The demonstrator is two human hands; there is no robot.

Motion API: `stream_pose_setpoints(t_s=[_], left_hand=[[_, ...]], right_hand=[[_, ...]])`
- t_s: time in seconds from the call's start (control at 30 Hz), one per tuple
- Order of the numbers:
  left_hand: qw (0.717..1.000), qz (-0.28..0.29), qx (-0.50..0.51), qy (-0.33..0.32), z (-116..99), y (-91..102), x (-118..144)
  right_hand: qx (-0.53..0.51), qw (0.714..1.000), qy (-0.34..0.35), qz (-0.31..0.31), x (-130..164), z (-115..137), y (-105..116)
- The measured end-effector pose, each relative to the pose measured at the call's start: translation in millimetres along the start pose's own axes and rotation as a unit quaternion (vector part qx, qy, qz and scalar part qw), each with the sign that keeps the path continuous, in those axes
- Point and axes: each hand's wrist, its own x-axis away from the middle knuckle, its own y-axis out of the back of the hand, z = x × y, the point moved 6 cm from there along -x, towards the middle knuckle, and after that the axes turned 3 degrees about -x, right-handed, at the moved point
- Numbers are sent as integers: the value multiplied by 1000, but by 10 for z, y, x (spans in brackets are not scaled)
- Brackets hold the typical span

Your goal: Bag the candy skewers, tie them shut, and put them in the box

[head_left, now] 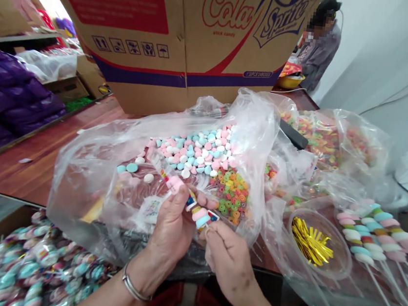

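Both my hands grip one candy skewer [193, 203]: left hand [171, 228] closed round it, right hand [227, 259] pinching its end, above the plastic bag [87, 169] of loose candies.

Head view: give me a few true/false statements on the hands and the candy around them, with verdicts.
1. Both hands, left hand and right hand, hold one candy stick. True.
2. The left wrist wears a bracelet. True.
3. The gold twist ties lie loose on the wooden table. False: they sit in a clear round tub.
4. The finished candy sticks lie at the person's left. False: they lie at the right, on clear plastic.
5. The cardboard box reads Cola and Sprite. True.
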Motion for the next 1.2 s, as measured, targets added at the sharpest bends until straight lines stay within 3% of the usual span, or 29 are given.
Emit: stream_pose_setpoints(t_s=[0.13,0.23,0.33,0.47,0.73,0.9,1.1,1.2], left_hand=[[1000,0,4,-31,-225,29,-103],[999,30,3,-45,-355,-29,-179],[997,48,-6,-55,-368,-91,-206],[998,22,5,-59,-278,-84,-216],[997,-58,41,22,-147,-11,-262],[999,-31,23,13,-70,-62,-198],[999,-6,26,26,-88,-50,-180],[999,-14,25,-13,-212,-28,-207]], right_hand=[[-166,975,-107,102,-16,-8,-36],[-219,952,-148,153,6,-43,-91],[-204,964,-129,109,14,-85,-73],[-155,986,-55,19,36,-48,26],[-32,998,-18,-44,58,36,185],[29,999,-9,-23,71,62,88],[-172,982,-75,32,45,-23,53],[-203,973,-96,61,42,-15,87]])
